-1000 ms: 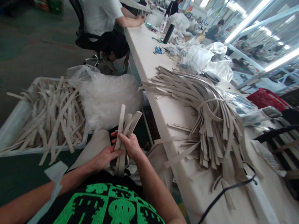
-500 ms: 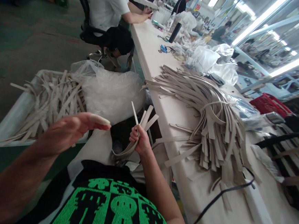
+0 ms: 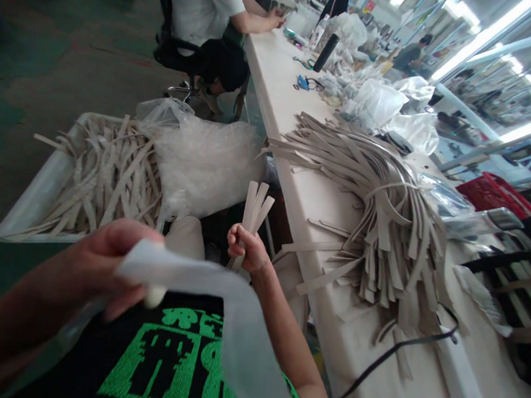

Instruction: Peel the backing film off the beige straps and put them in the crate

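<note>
My left hand [image 3: 99, 265] is closed on one end of a whitish translucent strip [image 3: 248, 332], smeared by motion. The strip curves across my front and runs down out of the picture. A pale cover sits on one of its fingers. Farther off, my right hand [image 3: 251, 251] grips several beige flat straps [image 3: 256, 205] above my lap, their ends fanned out past the fingers. Beside it on the right, a large pile of similar straps [image 3: 383, 226] lies on the table [image 3: 295, 103], some ends hanging over its edge.
A white bin [image 3: 21, 198] full of strips stands on the floor at left, with a stuffed clear plastic bag [image 3: 208, 164] beside it. Farther back a person [image 3: 202, 10] sits at the table. Scissors [image 3: 309, 83], plastic bags [image 3: 374, 103] and a red basket [image 3: 496, 194] are also about.
The whitish strip has come into view in my left hand, which was empty with fingers stretched out. My right hand keeps its straps. The view has shifted slightly.
</note>
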{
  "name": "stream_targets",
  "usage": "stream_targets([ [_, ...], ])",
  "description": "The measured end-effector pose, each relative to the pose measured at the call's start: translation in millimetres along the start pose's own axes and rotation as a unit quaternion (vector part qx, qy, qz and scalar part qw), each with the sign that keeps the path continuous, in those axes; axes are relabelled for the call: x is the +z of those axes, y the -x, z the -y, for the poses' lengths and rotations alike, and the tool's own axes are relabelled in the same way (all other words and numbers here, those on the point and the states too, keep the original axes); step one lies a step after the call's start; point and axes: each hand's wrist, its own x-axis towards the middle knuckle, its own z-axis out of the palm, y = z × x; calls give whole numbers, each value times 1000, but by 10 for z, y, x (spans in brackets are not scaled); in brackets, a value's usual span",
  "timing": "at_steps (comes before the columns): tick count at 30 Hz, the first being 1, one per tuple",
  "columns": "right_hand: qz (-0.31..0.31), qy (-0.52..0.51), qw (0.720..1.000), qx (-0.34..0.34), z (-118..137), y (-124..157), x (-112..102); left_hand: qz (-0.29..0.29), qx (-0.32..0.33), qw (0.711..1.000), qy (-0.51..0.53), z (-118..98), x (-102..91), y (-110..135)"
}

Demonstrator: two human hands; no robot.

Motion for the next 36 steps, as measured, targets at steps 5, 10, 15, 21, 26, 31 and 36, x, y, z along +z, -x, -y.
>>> stream_targets([
  [5,-43,11,998,-49,-2,-28,57,-212,-72,966,128,27,139,-739],
  [10,-63,142,987,-42,-153,-26,297,-322,-27,933,157,270,77,-975],
  [15,-77,222,971,-40,-415,-105,616,-224,88,964,111,417,157,-943],
  [21,-159,156,967,-122,-287,-153,478,-126,24,989,78,301,42,-924],
  [26,-54,119,986,-104,79,-117,158,130,-128,976,-123,53,-144,-813],
  [31,141,181,972,45,-16,-168,162,211,-160,924,-275,-205,-102,-922],
  [36,137,226,960,87,-151,-150,258,167,-115,921,-333,-321,-160,-1093],
])
